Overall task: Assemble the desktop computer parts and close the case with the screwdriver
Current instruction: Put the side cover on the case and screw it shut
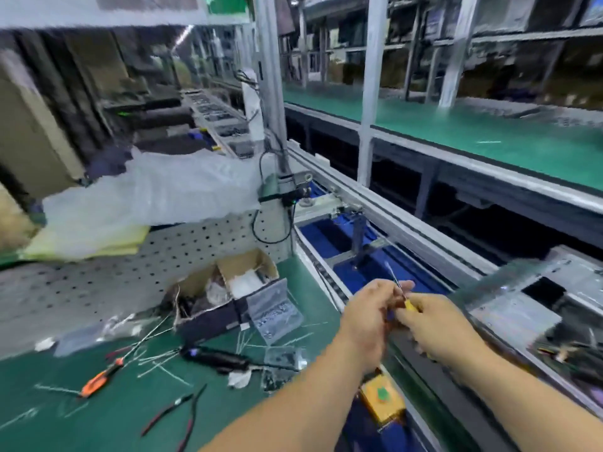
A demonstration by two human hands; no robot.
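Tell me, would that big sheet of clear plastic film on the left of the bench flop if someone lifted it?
Probably yes. The big sheet of clear plastic film lies wrinkled and draped over the yellow foam sheets, so it looks thin and floppy. It seems light for its size and would likely sag and crumple. Its glossy surface may also be slippery.

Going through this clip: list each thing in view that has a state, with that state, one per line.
yellow-handled screwdriver: held by both hands, shaft up.
left hand: pinches the shaft.
right hand: grips the handle.
computer case: open on the conveyor, side panel off.
cardboard box: flaps open, parts inside.
orange-handled screwdriver: lying on the mat, untouched.
pliers: lying with handles spread.
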